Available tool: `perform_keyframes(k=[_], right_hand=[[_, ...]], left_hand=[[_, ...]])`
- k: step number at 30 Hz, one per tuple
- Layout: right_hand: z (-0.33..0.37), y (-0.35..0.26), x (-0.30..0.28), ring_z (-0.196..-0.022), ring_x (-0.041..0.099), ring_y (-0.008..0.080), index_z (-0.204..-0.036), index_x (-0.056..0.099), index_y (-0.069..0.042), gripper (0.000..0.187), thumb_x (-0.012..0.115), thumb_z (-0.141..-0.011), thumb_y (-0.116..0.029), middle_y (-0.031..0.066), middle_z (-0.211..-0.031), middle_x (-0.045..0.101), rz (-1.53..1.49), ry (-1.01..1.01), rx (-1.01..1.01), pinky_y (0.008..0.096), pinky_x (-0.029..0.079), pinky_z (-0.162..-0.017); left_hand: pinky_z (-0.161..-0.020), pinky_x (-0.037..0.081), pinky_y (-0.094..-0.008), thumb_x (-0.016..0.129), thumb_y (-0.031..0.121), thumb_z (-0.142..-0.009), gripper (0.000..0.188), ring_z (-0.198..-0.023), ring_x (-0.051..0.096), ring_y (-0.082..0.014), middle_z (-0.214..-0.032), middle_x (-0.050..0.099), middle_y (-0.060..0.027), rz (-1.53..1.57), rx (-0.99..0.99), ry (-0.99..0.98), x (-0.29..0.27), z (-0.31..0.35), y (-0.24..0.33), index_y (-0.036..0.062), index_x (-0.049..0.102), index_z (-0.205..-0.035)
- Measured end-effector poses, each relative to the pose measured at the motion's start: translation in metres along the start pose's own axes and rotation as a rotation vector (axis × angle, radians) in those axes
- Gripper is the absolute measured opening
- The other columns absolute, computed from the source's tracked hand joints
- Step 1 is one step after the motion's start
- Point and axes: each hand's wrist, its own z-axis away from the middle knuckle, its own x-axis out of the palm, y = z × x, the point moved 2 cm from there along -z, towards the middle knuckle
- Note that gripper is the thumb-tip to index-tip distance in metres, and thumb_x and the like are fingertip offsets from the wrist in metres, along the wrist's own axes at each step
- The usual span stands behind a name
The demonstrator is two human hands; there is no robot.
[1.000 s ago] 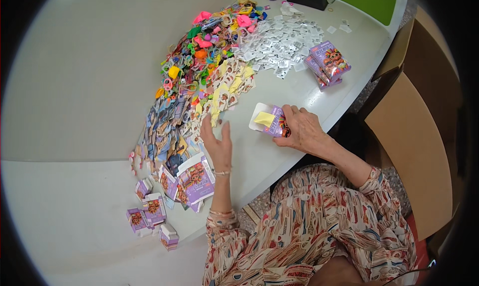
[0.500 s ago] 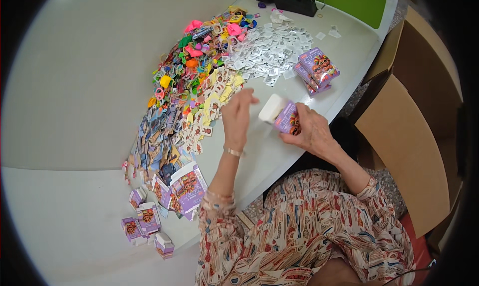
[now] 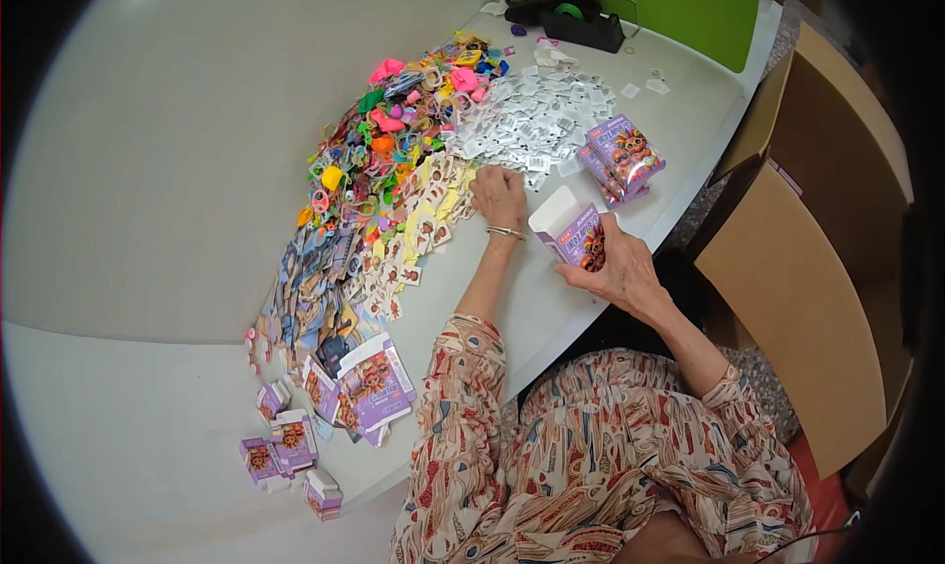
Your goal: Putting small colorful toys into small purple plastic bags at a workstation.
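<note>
In the head view, which is the only one I have, I see the right hand (image 3: 627, 269) closed around a small purple box (image 3: 581, 241), with the thumb on the near side and the fingers on the far side. The white flap of this box stands open, toward the left hand (image 3: 500, 198); what is inside I cannot see. The left hand is bent down where the picture cards (image 3: 425, 227) meet the white packets (image 3: 541, 111); its fingertips are hidden, so I cannot tell if they hold something. Just beyond the right grip lie shiny purple packs (image 3: 628, 153), stacked, and I judge these as finished. The held box is not yet closed. Much seems left: farther left of the grips, the heap of small toys (image 3: 386, 121) is large, and nearer to the body lie flat purple cartons (image 3: 376, 392) and little boxes (image 3: 293, 440).
</note>
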Motion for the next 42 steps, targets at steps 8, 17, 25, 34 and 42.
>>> perform_keyframes(k=[8,17,25,34,42], right_hand=[[-0.004,0.007,0.013,-0.076,0.061,0.0369,-0.106,0.045,0.002,0.067,0.076,-0.064,-0.04,0.0211,-0.085,0.06,0.223,0.046,-0.091,0.0437,0.05,-0.067],[0.009,-0.032,0.038,-0.083,0.057,0.0359,-0.106,0.042,0.0,0.061,0.076,-0.065,-0.029,0.0171,-0.093,0.054,0.235,-0.107,-0.3,0.0454,0.051,-0.066],[-0.005,-0.017,0.064,-0.101,0.052,0.0382,-0.127,0.034,0.003,0.077,0.075,-0.07,-0.03,0.0211,-0.109,0.05,-0.21,-0.128,-0.191,0.044,0.046,-0.086],[-0.005,-0.016,0.09,-0.109,0.048,0.0372,-0.129,0.03,0.003,0.077,0.076,-0.073,-0.025,0.023,-0.118,0.043,-0.334,-0.116,-0.28,0.0419,0.043,-0.093],[-0.001,-0.012,0.09,-0.108,0.05,0.0351,-0.13,0.031,0.001,0.081,0.078,-0.069,-0.024,0.0213,-0.118,0.044,-0.273,-0.101,-0.3,0.0398,0.043,-0.092]], left_hand=[[-0.071,0.044,-0.0272,0.068,0.007,-0.079,0.007,-0.079,0.056,-0.0114,-0.086,0.063,-0.0036,0.614,-0.105,-0.111,-0.099,0.021,0.037,0.0027,0.065,-0.084],[-0.091,0.041,-0.0372,0.063,0.007,-0.08,0.019,-0.101,0.052,-0.0271,-0.098,0.059,-0.0112,0.5,0.183,-0.845,-0.145,0.069,0.016,0.0056,0.069,-0.098],[-0.086,0.047,-0.0283,0.061,0.007,-0.087,0.019,-0.095,0.061,-0.0145,-0.1,0.068,-0.0052,0.953,-0.317,-0.419,-0.185,0.023,-0.033,0.0003,0.068,-0.104],[-0.072,0.047,-0.0461,0.063,0.015,-0.078,0.018,-0.078,0.06,-0.0369,-0.083,0.065,-0.0186,-0.553,0.016,0.144,-0.223,-0.002,-0.221,0.0001,0.067,-0.088],[-0.071,0.052,-0.0462,0.063,0.019,-0.08,0.019,-0.077,0.062,-0.0364,-0.086,0.065,-0.018,-0.727,-0.019,-0.027,-0.195,-0.03,-0.247,0.0013,0.069,-0.075]])
